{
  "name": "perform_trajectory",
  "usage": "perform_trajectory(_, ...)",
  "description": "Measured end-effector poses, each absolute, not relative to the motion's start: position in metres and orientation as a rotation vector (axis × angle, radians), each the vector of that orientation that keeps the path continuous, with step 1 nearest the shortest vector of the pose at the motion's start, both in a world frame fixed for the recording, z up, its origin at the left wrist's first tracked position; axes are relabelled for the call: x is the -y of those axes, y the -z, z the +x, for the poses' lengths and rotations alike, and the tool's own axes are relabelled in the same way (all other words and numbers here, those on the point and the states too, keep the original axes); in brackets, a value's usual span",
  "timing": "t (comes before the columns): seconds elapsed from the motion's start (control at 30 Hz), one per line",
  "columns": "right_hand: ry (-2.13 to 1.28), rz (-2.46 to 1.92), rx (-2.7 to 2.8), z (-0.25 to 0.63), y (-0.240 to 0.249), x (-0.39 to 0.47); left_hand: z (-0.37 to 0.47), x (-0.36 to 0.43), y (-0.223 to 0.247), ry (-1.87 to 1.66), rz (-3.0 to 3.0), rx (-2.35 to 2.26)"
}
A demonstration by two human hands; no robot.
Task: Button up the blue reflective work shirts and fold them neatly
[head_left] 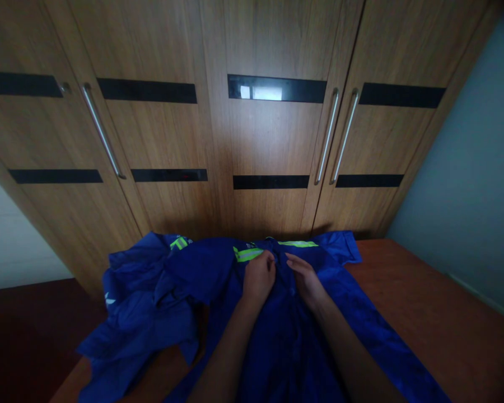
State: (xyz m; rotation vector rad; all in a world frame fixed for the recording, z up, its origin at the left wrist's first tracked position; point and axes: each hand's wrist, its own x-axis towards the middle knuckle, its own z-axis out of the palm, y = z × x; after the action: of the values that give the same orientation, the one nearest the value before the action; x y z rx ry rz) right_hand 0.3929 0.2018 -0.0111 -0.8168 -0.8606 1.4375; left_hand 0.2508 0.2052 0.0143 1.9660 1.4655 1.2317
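Note:
A blue work garment [277,336] with short sleeves and yellow-green reflective strips [298,244] lies spread out in front of me. My left hand [259,274] is closed at the upper chest, thumb and forefinger pinched on the cloth beside the front opening. Just across that opening, my right hand [306,278] hovers over or rests lightly on the fabric, its fingers stretched out and apart. Whether its fingertips touch the cloth I cannot tell. Both forearms cover part of the garment's lower front.
A second blue garment [147,319] lies crumpled at the left, partly under the first one's sleeve. Both rest on a reddish-brown wooden surface [407,302]. Behind it stands a wooden wardrobe [273,134] with metal handles [327,137]. A pale wall [466,196] is at the right.

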Motion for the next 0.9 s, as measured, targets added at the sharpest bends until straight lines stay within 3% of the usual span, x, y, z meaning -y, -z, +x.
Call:
perform_trajectory(0.53, -1.395, -0.922, 0.966, 0.384, 0.022, -0.203, 0.253, -0.207, -0.01, -1.193, 1.996, -1.434)
perform_trajectory(0.9, -0.991, -1.068, 1.358, 0.378, 0.019, -0.203, 0.25, -0.22, 0.008, -1.237, 1.609, -1.375)
